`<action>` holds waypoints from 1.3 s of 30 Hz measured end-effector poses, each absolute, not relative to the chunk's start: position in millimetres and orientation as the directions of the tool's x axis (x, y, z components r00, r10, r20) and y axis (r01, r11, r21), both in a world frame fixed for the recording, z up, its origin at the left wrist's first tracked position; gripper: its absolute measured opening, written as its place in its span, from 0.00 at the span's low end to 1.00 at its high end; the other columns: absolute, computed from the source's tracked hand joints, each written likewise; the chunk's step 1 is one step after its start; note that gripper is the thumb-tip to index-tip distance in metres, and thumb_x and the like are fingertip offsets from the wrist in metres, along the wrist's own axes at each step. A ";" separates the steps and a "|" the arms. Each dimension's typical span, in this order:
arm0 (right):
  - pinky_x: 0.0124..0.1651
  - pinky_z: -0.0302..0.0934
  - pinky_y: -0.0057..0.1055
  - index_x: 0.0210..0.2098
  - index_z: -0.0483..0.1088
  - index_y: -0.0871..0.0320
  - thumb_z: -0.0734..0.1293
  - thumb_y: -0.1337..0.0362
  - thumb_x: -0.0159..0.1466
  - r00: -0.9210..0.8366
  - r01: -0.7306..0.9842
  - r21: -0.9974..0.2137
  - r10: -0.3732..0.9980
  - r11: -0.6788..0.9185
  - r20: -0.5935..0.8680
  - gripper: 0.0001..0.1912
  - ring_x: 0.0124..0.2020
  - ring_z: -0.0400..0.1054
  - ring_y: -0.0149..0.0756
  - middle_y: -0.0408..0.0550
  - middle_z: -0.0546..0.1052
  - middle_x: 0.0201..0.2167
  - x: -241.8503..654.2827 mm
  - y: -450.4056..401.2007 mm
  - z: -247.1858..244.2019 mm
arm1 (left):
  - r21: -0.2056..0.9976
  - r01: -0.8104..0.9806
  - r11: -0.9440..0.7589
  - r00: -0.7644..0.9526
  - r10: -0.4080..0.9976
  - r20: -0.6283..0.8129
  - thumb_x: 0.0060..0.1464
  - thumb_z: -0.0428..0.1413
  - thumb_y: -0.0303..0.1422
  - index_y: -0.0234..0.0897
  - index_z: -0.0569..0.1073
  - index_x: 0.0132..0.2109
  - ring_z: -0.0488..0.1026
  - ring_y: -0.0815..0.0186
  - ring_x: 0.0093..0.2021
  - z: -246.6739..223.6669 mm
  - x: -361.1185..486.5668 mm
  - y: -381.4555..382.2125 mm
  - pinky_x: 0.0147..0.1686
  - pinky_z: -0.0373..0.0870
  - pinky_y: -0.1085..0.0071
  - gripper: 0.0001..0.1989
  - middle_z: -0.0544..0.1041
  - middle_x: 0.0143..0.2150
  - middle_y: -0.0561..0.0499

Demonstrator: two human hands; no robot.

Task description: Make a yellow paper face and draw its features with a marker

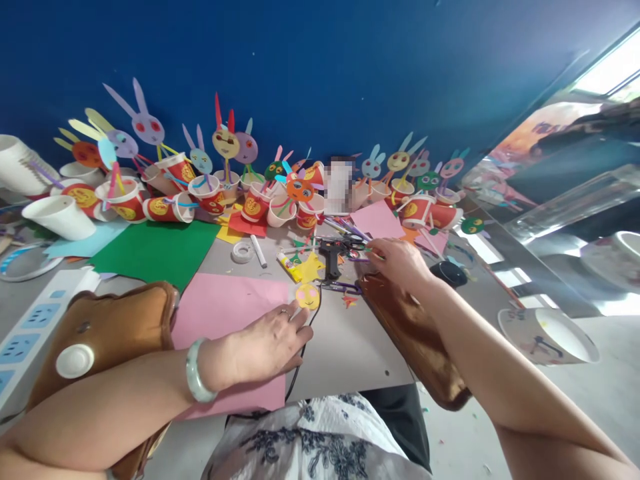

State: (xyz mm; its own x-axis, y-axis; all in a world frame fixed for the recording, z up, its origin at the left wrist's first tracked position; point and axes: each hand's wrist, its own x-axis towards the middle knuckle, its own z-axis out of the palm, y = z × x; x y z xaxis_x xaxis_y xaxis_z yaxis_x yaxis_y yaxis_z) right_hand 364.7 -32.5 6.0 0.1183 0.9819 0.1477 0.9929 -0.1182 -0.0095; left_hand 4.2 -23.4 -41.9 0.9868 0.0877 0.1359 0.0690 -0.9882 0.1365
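Observation:
My left hand (273, 340) lies palm down over the pink paper (230, 303), fingers stretched and a little apart. Its fingertips are at the lower edge of a yellow paper disc (307, 297) with a drawn smiling face. My right hand (400, 265) reaches into the clutter of pens and scissors (356, 241), above the far end of a brown pouch (415, 333). Its fingers are drawn together; whatever they pinch is hidden. Between the hands lies a black glue gun (330, 260). A yellow glue stick (290, 268) and yellow paper scraps (311, 268) are beside it.
Red-and-white paper cups (255, 203) with paper rabbit heads on straws line the blue wall. Green paper (155, 250), a tape roll (243, 252) and a white marker (259, 251) lie nearer. At left are another brown pouch (115, 320) and a power strip (37, 327). A black cord (306, 340) crosses the table.

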 end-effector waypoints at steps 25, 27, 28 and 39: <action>0.39 0.59 0.33 0.42 0.77 0.57 0.70 0.60 0.64 0.400 0.915 0.013 0.907 -0.402 -0.132 0.09 0.39 0.74 0.43 0.55 0.83 0.39 410.0 -20.9 -4.1 | 0.068 0.097 -0.993 0.989 0.104 0.105 0.68 0.53 0.41 0.35 0.67 0.60 0.66 0.47 0.68 -43.7 3.3 -26.5 0.64 0.65 0.54 0.20 0.69 0.66 0.37; 0.39 0.59 0.32 0.42 0.77 0.58 0.70 0.60 0.64 0.401 0.915 0.011 0.903 -0.404 -0.153 0.09 0.39 0.73 0.42 0.54 0.83 0.40 411.4 -19.9 -4.5 | 0.067 0.095 -0.993 0.989 0.101 0.103 0.68 0.54 0.41 0.36 0.67 0.61 0.66 0.47 0.69 -43.4 3.1 -26.6 0.64 0.65 0.54 0.20 0.68 0.67 0.37; 0.39 0.59 0.32 0.42 0.77 0.58 0.70 0.60 0.65 0.399 0.915 0.006 0.902 -0.403 -0.163 0.10 0.38 0.73 0.41 0.54 0.83 0.40 412.1 -19.2 -4.4 | 0.067 0.095 -0.993 0.990 0.101 0.101 0.67 0.54 0.41 0.36 0.67 0.61 0.65 0.47 0.69 -43.1 3.1 -26.5 0.64 0.65 0.54 0.20 0.68 0.67 0.38; 0.46 0.59 0.38 0.43 0.75 0.62 0.67 0.58 0.66 0.328 0.944 -0.018 0.943 -0.329 -0.053 0.13 0.41 0.71 0.45 0.59 0.81 0.41 395.3 -32.7 5.0 | 0.068 0.097 -0.993 0.992 0.103 0.080 0.66 0.56 0.42 0.35 0.68 0.58 0.64 0.45 0.69 -40.9 5.6 -24.9 0.63 0.66 0.53 0.20 0.68 0.67 0.37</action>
